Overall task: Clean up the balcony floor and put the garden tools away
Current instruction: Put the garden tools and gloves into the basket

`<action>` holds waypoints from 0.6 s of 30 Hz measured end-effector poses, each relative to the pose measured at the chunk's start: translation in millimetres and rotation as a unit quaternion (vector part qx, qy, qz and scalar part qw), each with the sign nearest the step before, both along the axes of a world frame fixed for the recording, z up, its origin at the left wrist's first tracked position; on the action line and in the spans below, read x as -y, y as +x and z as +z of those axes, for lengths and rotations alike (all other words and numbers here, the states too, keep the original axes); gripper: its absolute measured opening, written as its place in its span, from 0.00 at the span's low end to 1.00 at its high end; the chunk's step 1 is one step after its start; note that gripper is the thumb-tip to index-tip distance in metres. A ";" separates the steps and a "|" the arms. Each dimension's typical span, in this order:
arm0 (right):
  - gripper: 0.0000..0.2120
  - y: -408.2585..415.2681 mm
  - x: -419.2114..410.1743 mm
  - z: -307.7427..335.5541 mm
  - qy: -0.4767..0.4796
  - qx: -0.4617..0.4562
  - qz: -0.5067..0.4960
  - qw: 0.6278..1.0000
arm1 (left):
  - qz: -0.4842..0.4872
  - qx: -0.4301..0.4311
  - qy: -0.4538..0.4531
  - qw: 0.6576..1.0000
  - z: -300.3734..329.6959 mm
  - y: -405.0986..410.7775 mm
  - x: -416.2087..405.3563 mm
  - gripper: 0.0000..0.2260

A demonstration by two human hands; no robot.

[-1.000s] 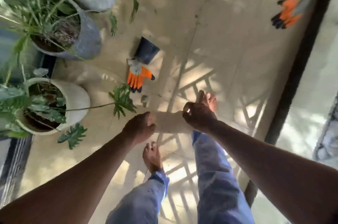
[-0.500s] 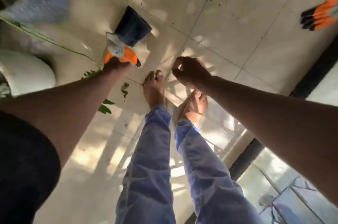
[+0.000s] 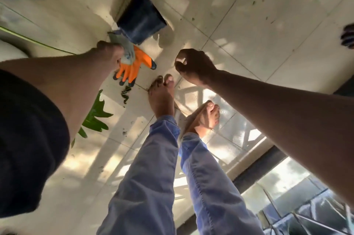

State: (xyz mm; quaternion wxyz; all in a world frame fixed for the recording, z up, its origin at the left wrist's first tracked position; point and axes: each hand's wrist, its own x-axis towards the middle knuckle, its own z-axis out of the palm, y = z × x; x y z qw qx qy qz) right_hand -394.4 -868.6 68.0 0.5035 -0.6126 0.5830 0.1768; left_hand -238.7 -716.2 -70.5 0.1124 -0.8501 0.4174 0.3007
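The left hand grips the grey cuff of the orange glove, whose fingers hang toward 6 o'clock. A dark pot lies just beyond it at 12 o'clock. The right hand is curled into a fist, holding nothing.

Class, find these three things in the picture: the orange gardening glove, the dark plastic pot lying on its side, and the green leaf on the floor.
orange gardening glove (image 3: 134, 64): head view, on its orange palm.
dark plastic pot (image 3: 140, 19): head view, on its side wall.
green leaf (image 3: 94, 117): head view, on the middle of its lobed blade.
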 end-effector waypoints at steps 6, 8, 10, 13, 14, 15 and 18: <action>0.17 13.6 32.5 52.7 0.018 -0.001 -0.031 0.999 | -0.074 0.098 -0.201 0.972 7.7 6.1 37.4 0.07; 0.16 17.5 45.2 75.2 0.041 -0.011 -0.057 0.997 | -0.065 0.034 -0.162 0.984 -75.9 54.1 11.4 0.13; 0.14 20.1 55.9 97.6 0.089 -0.004 -0.120 0.989 | -0.037 -0.010 -0.112 0.993 -53.1 107.9 31.9 0.18; 0.20 18.3 71.4 135.0 0.160 0.026 -0.173 0.971 | 0.020 -0.130 -0.052 0.990 177.7 78.2 109.2 0.11; 0.27 15.1 75.9 146.0 0.178 0.035 -0.169 0.969 | -0.027 -0.200 -0.051 0.978 242.3 58.9 133.5 0.09; 0.34 10.1 80.0 155.4 0.191 0.043 -0.169 0.966 | -0.043 -0.273 -0.059 0.959 284.4 39.3 148.7 0.07; 0.42 -13.1 87.6 171.3 0.211 0.069 -0.189 0.956 | -0.050 -0.363 -0.075 0.927 309.5 13.0 176.5 0.03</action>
